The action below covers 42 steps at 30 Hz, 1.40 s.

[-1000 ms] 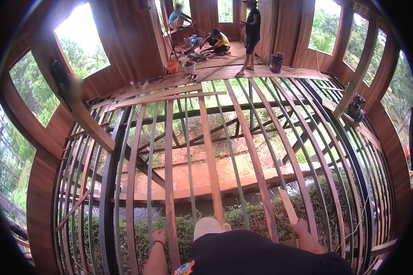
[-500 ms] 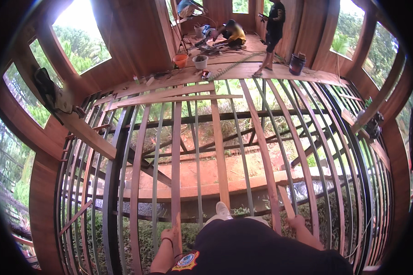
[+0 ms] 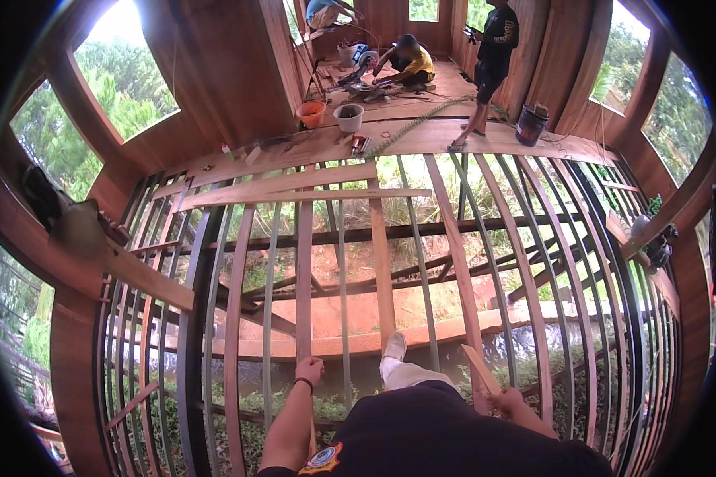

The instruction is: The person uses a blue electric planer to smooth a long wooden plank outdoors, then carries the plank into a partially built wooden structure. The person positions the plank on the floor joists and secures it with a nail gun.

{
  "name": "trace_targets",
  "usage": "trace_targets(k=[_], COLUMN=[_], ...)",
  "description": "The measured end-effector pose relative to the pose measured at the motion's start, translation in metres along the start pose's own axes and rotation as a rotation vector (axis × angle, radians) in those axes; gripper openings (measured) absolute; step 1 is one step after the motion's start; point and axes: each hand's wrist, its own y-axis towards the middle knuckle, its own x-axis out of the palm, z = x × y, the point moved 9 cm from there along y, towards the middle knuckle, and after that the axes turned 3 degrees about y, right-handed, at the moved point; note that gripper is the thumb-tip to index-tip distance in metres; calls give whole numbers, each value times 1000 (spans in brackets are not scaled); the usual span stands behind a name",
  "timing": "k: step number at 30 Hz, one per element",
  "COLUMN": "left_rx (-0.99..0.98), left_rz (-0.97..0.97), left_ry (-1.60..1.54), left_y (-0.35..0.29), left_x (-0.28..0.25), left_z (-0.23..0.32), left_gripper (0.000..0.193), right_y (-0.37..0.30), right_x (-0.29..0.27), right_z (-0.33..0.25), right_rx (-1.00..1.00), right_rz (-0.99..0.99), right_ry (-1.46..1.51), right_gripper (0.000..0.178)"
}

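Observation:
My right hand [image 3: 507, 401] is closed around the lower end of a short, light wooden board [image 3: 480, 369], which tilts up and to the left over the joists. My left hand [image 3: 310, 370] is a closed fist above a brown wooden joist [image 3: 304, 278]. A pale strip of wood [image 3: 313, 433] shows beside that forearm; whether the fist grips it or anything else is hidden. Between my hands, my light shoe [image 3: 395, 345] is on the middle joist [image 3: 380, 262].
Open gaps between joists show soil, plants and dark beams below. Loose planks [image 3: 294, 184] lie across the far joists. Beyond are an orange bucket [image 3: 311, 114], a white bucket [image 3: 348, 118], a dark bucket [image 3: 531, 126], a standing person [image 3: 497, 48] and a crouching person [image 3: 412, 63]. Another plank [image 3: 155, 282] juts in from the left.
My left fist has moved forward along the joist. My foot has come further forward with the leg showing. My right hand still holds the board, now slightly lower and further left.

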Motion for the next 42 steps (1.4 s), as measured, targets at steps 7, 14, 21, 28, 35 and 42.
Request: trace_targets(k=[7, 14, 21, 28, 35, 42], left_rx=[-136, -376, -411, -282, -152, -394], left_rz=[113, 47, 12, 31, 125, 105], left_ry=[135, 25, -87, -126, -274, -481], left_y=[87, 115, 207, 349, 468, 552], left_x=[-84, -34, 1, -5, -33, 3], left_z=[8, 47, 98, 253, 375, 346], left_gripper=[12, 11, 15, 13, 15, 14], right_y=[57, 143, 191, 287, 317, 446], right_x=[-12, -67, -82, -162, -224, -401], right_z=[-137, -258, -414, -535, -701, -789], right_rx=[98, -162, -94, -143, -193, -315], right_rz=[17, 201, -2, 16, 141, 276], right_ry=[34, 93, 69, -214, 35, -451], right_gripper=[71, 76, 76, 89, 60, 62])
